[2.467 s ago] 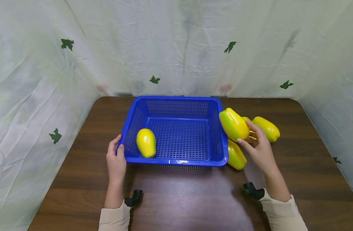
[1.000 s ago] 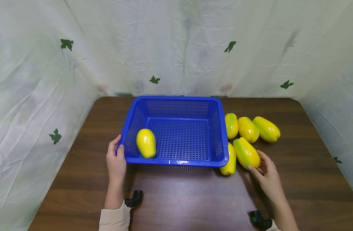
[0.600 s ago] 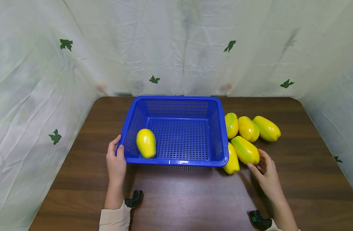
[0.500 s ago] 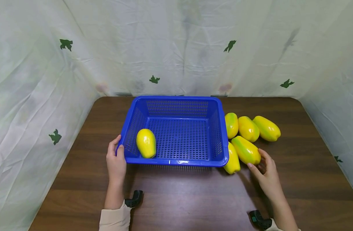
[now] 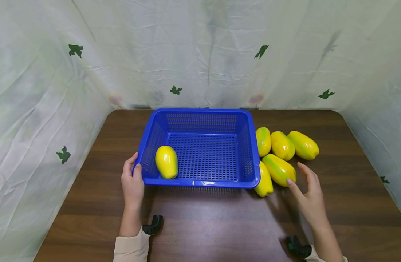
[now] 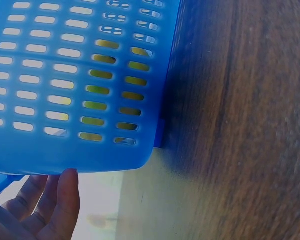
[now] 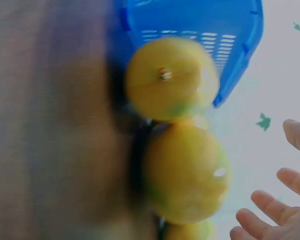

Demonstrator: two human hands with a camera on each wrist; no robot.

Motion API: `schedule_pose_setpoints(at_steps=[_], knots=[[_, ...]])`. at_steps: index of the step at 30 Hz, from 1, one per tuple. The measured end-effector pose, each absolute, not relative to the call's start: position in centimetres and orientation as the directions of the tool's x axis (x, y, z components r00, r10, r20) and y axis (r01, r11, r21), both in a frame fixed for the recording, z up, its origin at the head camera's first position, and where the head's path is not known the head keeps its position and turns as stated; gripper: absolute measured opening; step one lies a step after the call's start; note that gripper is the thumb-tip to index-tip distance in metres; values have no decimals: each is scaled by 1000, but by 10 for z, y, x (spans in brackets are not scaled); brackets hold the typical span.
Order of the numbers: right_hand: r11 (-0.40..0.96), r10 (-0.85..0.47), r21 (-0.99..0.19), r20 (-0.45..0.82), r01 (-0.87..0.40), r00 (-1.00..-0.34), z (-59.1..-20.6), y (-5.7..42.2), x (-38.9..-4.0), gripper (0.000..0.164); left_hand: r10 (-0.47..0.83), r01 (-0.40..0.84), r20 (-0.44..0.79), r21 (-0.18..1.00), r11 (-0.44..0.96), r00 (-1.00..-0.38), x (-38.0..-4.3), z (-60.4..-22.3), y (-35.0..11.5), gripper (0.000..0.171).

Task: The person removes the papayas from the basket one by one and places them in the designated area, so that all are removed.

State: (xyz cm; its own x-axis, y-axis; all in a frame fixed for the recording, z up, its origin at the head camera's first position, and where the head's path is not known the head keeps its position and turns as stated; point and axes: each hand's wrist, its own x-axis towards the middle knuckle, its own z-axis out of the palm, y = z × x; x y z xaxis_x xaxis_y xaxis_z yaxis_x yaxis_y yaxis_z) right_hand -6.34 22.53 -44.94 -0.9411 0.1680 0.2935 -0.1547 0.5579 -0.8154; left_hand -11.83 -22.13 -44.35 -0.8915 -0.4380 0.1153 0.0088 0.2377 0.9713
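In the head view, my left hand (image 5: 132, 185) grips the left rim of a blue perforated plastic basket (image 5: 200, 183), thumb over the edge. The left wrist view shows those fingers (image 6: 67, 205) at the rim. One glossy yellow oblong fruit (image 5: 166, 162), papaya-like, stands in the basket's front left corner. My right hand (image 5: 310, 194) is spread beside a yellow-green fruit (image 5: 279, 170) on the table; its thumb tip is at the fruit's end, and whether it touches cannot be told. Against the basket's right side lies another such fruit (image 5: 264, 182), partly hidden by the rim.
Behind the nearest fruits lie a partly hidden fruit (image 5: 263, 142), a middle fruit (image 5: 282, 146) and a far-right fruit (image 5: 303, 145). The brown wooden table (image 5: 200, 225) backs onto a pale curtain (image 5: 200, 54) with green leaf-like patches. Black wrist-worn pieces sit at both sleeves.
My right hand earlier held a fruit up by the basket's right rim, lowered it to the table, and has now let go, fingers spreading and drawing slightly right. My left hand stays put.
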Motion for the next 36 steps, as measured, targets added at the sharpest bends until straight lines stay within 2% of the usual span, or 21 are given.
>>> schedule_pose_setpoints(at_steps=[6, 20, 29, 36], knots=[[565, 70, -781, 365, -265, -928, -431, 221, -76, 64, -436, 1, 110, 970, 242, -893, -118, -442, -221, 34], [535, -140, -781, 295, -323, -945, -373, 199, -111, 63, -433, 14, 117, 972, 234, -894, -117, -441, -220, 34], [595, -304, -661, 342, -457, -889, -346, 170, -139, 62, -456, 38, 137, 975, 221, -880, -119, -443, -222, 34], [556, -445, -633, 321, -539, -836, -332, 138, -162, 65, -443, 33, 135, 973, 230, -886, -120, -443, -222, 34]])
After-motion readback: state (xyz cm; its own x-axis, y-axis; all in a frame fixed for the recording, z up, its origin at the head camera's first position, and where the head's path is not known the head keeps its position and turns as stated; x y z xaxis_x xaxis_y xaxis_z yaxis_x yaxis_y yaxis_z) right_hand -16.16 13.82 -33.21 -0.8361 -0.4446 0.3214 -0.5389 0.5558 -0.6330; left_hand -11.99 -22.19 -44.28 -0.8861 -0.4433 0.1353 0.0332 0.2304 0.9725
